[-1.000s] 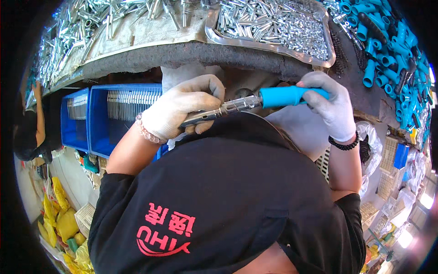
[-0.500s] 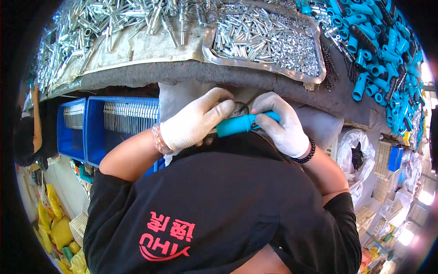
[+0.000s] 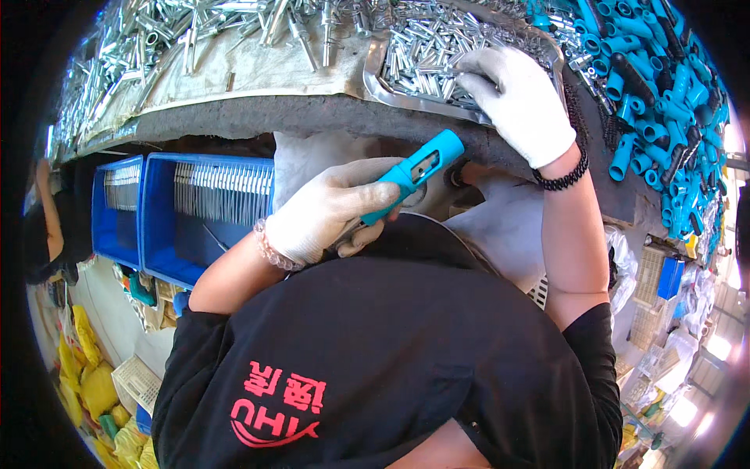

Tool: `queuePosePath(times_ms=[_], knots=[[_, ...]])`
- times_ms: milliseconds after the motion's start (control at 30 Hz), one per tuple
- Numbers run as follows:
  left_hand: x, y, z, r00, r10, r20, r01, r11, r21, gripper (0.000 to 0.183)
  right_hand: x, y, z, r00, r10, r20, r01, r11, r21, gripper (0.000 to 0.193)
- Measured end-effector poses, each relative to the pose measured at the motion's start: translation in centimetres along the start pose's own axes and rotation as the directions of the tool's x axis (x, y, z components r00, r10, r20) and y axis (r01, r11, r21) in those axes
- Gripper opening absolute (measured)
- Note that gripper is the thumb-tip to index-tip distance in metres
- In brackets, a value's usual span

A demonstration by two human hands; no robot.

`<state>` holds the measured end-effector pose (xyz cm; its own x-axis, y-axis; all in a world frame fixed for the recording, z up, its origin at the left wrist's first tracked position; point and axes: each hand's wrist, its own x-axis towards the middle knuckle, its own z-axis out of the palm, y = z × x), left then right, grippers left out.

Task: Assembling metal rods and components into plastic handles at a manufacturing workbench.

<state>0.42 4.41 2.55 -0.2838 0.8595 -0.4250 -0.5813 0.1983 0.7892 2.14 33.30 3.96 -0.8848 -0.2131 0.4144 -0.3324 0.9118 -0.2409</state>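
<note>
In my left hand (image 3: pixel 332 205), which wears a white knitted glove, is a teal plastic tube (image 3: pixel 443 148), tilted up to the right. A long slot cut in its side shows a metal piece (image 3: pixel 424 166) inside. The tube's lower end is partly hidden by my fingers. My right hand (image 3: pixel 519 102), also gloved, hangs over a metal tray (image 3: pixel 376 72) heaped with small silver pins (image 3: pixel 422 51). Its thumb and forefinger are apart above the pins, and I see nothing between them. The other fingers are hidden behind the hand.
Loose metal rods (image 3: pixel 187 39) cover the bench at far left. Teal tubular parts (image 3: pixel 676 102) are piled at far right. Below the bench edge at left stand blue bins (image 3: pixel 160 219) with rows of thin metal pieces. Another person's arm (image 3: pixel 48 207) shows at the left rim.
My right hand has let go of the teal tube and moved up and right to the tray. My left hand keeps the tube, which now points up more steeply with its slot showing.
</note>
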Motion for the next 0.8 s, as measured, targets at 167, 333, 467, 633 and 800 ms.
queuePosePath(times_ms=[167, 333, 467, 633, 800], knots=[[-0.5, -0.6, -0.2, 1.000, 0.026, -0.015, -0.027, 0.998, -0.059, 0.059, 0.4, -0.5, -0.6, 0.993, 0.053, -0.103, -0.060, 0.996, -0.064, 0.014], [-0.4, -0.9, -0.6, 0.999, 0.028, -0.044, -0.031, 0.997, -0.070, 0.063, -0.5, -2.7, -2.4, 0.947, 0.286, -0.143, -0.284, 0.958, 0.035, 0.017], [-0.3, -0.9, -0.5, 0.996, 0.018, -0.083, -0.027, 0.994, -0.110, 0.058, -2.1, -7.3, -2.0, 0.955, 0.284, 0.084, -0.285, 0.805, 0.520, 0.009], [-0.1, -1.1, -0.8, 0.998, 0.000, -0.058, -0.007, 0.993, -0.122, 0.056, -3.6, -8.9, 0.6, 0.991, 0.045, -0.127, -0.009, 0.962, 0.274, 0.012], [-0.3, -0.9, -0.5, 0.997, 0.011, -0.080, -0.018, 0.995, -0.094, 0.054, -4.7, -9.9, 1.5, 0.973, -0.071, -0.219, 0.055, 0.996, -0.077, 0.019]])
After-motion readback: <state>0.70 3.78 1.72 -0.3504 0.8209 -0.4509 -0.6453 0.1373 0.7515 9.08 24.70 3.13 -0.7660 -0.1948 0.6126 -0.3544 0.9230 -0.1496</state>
